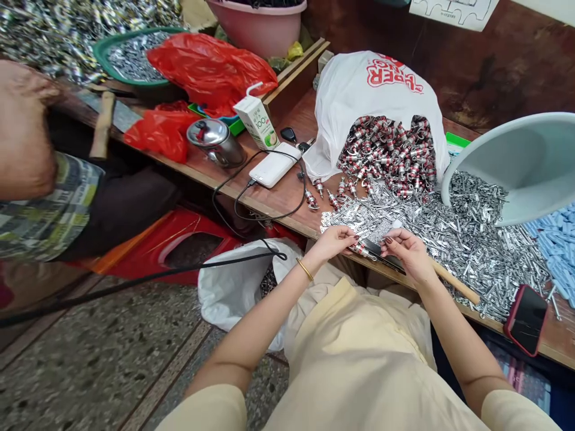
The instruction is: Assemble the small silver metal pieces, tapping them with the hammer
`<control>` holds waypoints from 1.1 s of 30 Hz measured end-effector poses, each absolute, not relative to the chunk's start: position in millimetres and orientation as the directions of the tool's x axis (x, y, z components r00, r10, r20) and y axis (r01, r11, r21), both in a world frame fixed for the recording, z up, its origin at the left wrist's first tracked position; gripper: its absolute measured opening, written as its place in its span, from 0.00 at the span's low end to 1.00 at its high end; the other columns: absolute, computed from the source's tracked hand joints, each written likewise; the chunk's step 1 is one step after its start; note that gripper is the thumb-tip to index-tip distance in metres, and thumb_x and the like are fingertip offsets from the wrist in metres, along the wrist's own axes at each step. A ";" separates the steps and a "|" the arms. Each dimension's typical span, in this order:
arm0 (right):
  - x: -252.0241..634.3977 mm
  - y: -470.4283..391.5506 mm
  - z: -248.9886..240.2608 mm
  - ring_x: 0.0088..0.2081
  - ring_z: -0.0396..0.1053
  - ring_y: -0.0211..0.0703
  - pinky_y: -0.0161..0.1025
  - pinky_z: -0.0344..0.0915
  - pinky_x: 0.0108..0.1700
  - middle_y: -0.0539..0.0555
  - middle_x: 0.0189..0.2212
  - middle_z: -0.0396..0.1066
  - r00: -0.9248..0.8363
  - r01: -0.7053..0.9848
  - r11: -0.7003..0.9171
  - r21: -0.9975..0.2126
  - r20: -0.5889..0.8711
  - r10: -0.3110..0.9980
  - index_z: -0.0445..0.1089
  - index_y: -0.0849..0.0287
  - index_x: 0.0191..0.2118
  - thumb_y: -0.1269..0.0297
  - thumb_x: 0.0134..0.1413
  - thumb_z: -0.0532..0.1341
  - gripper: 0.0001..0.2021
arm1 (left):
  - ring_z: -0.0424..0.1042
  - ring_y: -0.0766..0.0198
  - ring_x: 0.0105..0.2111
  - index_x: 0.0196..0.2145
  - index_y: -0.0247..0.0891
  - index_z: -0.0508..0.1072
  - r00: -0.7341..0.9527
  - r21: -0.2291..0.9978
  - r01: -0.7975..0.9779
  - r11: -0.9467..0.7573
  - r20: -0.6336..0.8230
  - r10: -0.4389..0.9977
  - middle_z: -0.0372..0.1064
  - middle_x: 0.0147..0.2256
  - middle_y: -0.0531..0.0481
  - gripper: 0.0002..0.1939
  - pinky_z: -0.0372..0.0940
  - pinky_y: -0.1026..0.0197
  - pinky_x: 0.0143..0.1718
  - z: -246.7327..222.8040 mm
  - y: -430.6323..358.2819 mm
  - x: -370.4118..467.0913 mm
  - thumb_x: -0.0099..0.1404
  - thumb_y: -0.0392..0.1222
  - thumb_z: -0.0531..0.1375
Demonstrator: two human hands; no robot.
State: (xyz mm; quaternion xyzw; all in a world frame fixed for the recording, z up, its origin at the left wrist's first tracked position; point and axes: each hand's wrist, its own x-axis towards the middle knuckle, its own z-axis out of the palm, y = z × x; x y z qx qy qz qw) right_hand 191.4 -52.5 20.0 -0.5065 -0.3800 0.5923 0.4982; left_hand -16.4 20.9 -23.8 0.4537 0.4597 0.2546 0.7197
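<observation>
Beyond both hands [336, 243] [408, 254] lie slim, shiny metal pieces [399, 206].

Red-banded piece [363, 251], apparently in left hand [336, 240]

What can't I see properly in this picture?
In the head view:
What the right hand is pinching, if anything: too small to tell, with the fingertips in the way.
What is in the pink bowl: mostly cut off by the top edge.
The far side of the grey bucket: cut off by the right edge.
What fills the lower white bag: mostly hidden by its own sides.
</observation>
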 end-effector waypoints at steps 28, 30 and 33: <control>182.0 -28.5 24.0 0.28 0.72 0.38 0.40 0.77 0.32 0.52 0.31 0.78 -0.132 -0.126 -0.256 -0.958 -0.239 0.962 0.75 0.55 0.35 0.51 0.42 0.76 0.18 | 0.74 0.67 0.26 0.30 0.33 0.74 0.479 0.909 0.042 0.414 -0.382 0.791 0.71 0.24 0.54 0.04 0.73 0.65 0.28 -32.2 19.9 -14.6 0.58 0.35 0.66; 183.1 -26.9 22.9 0.27 0.71 0.38 0.39 0.76 0.30 0.52 0.30 0.78 -0.121 -0.119 -0.261 -0.958 -0.247 0.961 0.76 0.55 0.34 0.51 0.40 0.77 0.19 | 0.74 0.67 0.26 0.30 0.33 0.74 0.475 0.910 0.049 0.412 -0.383 0.792 0.71 0.24 0.54 0.03 0.72 0.65 0.28 -32.1 19.5 -14.0 0.58 0.34 0.65; 183.7 -24.1 21.4 0.27 0.71 0.39 0.39 0.74 0.29 0.51 0.27 0.76 -0.099 -0.056 -0.216 -0.975 -0.210 0.973 0.76 0.56 0.29 0.52 0.39 0.76 0.16 | 0.73 0.68 0.25 0.28 0.33 0.74 0.480 0.918 0.043 0.394 -0.365 0.797 0.70 0.23 0.55 0.03 0.72 0.65 0.28 -30.5 19.1 -13.8 0.58 0.33 0.65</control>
